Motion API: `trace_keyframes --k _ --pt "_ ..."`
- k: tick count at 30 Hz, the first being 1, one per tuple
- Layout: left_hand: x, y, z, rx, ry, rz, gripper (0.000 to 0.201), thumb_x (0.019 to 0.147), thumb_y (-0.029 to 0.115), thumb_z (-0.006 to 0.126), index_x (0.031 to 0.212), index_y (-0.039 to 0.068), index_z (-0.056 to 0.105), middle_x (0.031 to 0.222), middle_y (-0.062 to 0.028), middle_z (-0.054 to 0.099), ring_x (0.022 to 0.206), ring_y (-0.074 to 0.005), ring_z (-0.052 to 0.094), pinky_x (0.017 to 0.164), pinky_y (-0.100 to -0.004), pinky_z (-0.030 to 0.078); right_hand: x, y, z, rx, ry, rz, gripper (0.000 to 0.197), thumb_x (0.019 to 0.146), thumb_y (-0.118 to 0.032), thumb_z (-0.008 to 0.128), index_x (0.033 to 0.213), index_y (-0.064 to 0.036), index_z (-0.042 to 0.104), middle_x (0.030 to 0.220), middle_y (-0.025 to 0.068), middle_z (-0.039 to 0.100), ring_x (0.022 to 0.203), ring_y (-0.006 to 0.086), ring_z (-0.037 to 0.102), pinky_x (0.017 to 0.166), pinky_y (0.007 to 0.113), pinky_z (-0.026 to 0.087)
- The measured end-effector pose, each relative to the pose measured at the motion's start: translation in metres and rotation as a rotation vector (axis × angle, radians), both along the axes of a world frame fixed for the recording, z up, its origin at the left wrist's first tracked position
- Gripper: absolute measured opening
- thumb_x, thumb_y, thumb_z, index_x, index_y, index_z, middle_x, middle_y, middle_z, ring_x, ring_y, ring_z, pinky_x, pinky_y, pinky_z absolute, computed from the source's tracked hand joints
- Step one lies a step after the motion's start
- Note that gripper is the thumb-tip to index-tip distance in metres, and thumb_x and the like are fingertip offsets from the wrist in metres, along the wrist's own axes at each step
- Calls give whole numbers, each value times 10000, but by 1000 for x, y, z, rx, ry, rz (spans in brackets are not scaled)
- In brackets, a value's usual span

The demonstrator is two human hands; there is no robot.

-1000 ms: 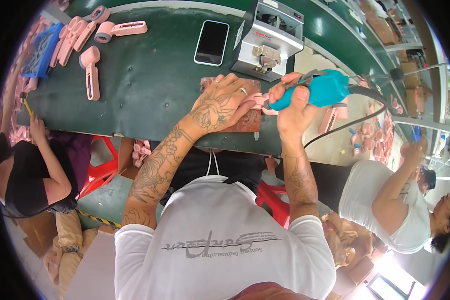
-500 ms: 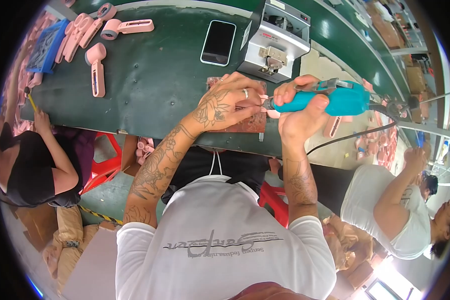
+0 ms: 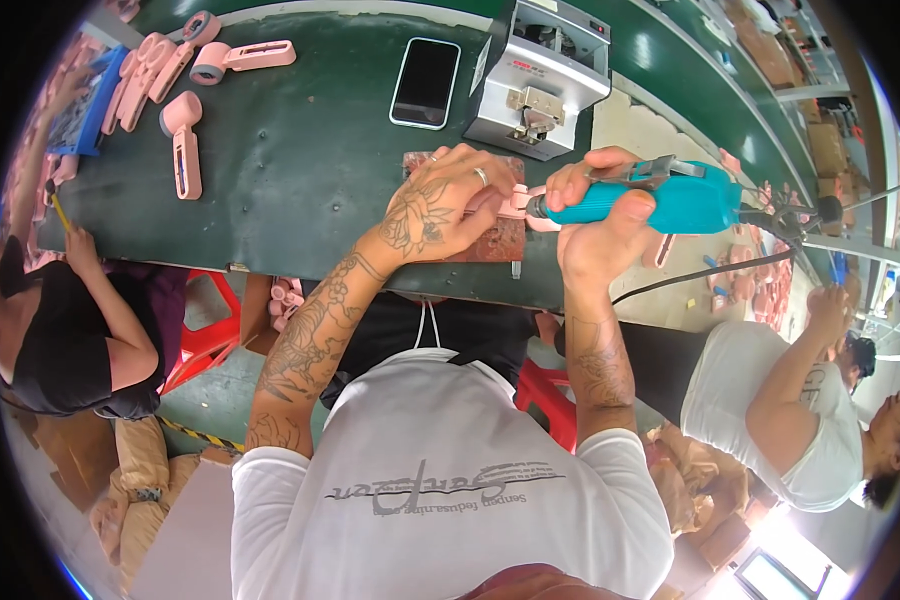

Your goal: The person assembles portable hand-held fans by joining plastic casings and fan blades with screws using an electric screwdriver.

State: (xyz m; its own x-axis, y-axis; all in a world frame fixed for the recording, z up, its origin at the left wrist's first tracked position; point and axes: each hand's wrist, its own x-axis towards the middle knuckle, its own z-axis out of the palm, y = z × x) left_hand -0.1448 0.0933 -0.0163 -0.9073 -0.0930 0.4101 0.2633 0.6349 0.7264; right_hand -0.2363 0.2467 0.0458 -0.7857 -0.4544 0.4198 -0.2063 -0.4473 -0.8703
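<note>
My right hand (image 3: 610,222) is wrapped round a teal electric screwdriver (image 3: 660,200), held level with its tip pointing left. That tip meets a pink plastic part (image 3: 519,203), which my left hand (image 3: 442,208) grips with its fingers closed. Much of the part is hidden behind my fingers and the tool's nose. A reddish-brown mat (image 3: 490,245) lies under my left hand on the green table.
Beyond my hands stand a grey metal machine (image 3: 540,80) and a phone (image 3: 425,84). Pink fan-shaped pieces (image 3: 184,145) and a blue tray (image 3: 98,110) lie at far left. A black cable (image 3: 705,272) runs right. Co-workers sit on both sides.
My left fingers have drawn back slightly to the left, so more of the pink part shows at the screwdriver's tip. The right hand keeps its hold; the view has shifted a little.
</note>
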Motion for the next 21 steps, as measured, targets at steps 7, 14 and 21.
trace_keyframes --k 7,14,21 --pt "-3 4 4 -103 -66 58 245 917 176 646 1146 89 658 1096 -75 640 1024 -320 580 917 -427 452 -9 9 -6 94 2 -70 612 984 -542 607 1081 60 555 706 79 580 624 180 591 568 303 474" --pt "-5 5 2 -71 -73 44 254 931 214 642 1162 113 675 1112 -71 643 1060 -316 581 949 -437 456 -9 6 -12 90 4 -63 579 983 -512 627 1072 56 566 700 71 576 625 173 592 552 297 468" --pt "-6 8 -5 -117 -64 72 254 935 234 638 1161 126 686 1123 -69 650 1067 -309 591 953 -456 460 -10 7 -23 79 -48 -12 493 987 -451 644 1011 34 554 717 74 582 644 172 591 576 300 481"
